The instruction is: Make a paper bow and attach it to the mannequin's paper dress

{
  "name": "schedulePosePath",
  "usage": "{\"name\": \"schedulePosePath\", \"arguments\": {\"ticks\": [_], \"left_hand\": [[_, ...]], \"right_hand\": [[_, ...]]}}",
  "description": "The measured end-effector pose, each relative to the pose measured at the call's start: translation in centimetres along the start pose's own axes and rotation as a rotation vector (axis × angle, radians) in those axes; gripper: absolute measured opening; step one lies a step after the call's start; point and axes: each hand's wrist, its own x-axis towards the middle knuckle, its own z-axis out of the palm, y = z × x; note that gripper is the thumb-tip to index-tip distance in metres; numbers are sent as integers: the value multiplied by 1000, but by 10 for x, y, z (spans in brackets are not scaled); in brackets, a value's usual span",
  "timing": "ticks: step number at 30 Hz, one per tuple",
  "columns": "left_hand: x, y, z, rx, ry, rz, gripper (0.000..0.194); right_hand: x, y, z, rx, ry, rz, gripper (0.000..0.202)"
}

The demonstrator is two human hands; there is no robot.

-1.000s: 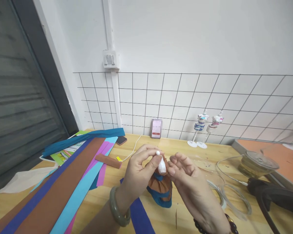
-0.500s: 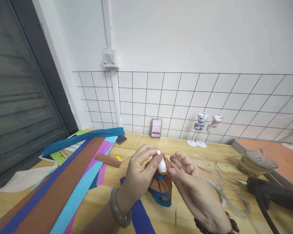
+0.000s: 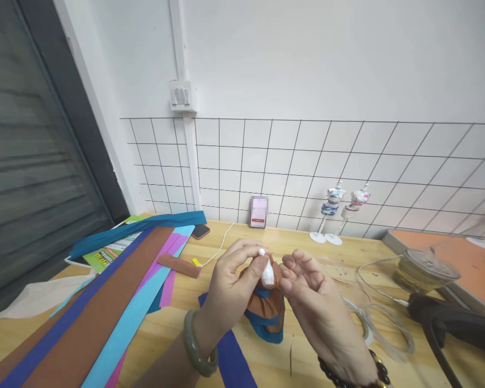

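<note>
My left hand [image 3: 234,283] is closed around the upper part of a small white mannequin [image 3: 268,274], its thumb pressed on the white body below the round knob. A brown and teal crepe paper skirt [image 3: 267,312] hangs from the mannequin, and more brown paper lies around the white part. At the mannequin's right side, my right hand [image 3: 313,293] pinches the edge of the brown paper between thumb and forefinger, its other fingers loosely curled. A dark blue paper strip [image 3: 236,358] lies on the table under my left wrist.
Long coloured crepe strips [image 3: 84,302] cover the left of the wooden table. At the wall stand a phone [image 3: 259,212] and two small dressed mannequins [image 3: 332,207]. On the right are clear tape rings [image 3: 392,328], a tape roll [image 3: 428,269] and a black corded tool [image 3: 456,320].
My right hand has shifted slightly, its thumb and forefinger now closer together at the brown paper. The left hand and the mannequin are almost unmoved.
</note>
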Motion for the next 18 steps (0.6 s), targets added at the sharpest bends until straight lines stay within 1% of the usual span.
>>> {"name": "schedulePosePath", "arguments": {"ticks": [2, 5, 7, 10, 15, 18], "left_hand": [[0, 1, 1, 9, 5, 10, 16], [1, 2, 1, 22, 7, 16, 16], [1, 2, 1, 25, 9, 13, 15], [1, 1, 1, 38, 22, 20, 14], [1, -1, 0, 59, 44, 41, 12], [2, -2, -1, 79, 79, 47, 11]], "right_hand": [[0, 0, 1, 9, 4, -4, 37], [-1, 0, 2, -2, -24, -32, 32], [-2, 0, 3, -39, -37, -62, 29], [-2, 0, 3, -98, -24, -83, 31], [1, 1, 2, 5, 22, 25, 37], [3, 3, 1, 27, 15, 53, 37]]}}
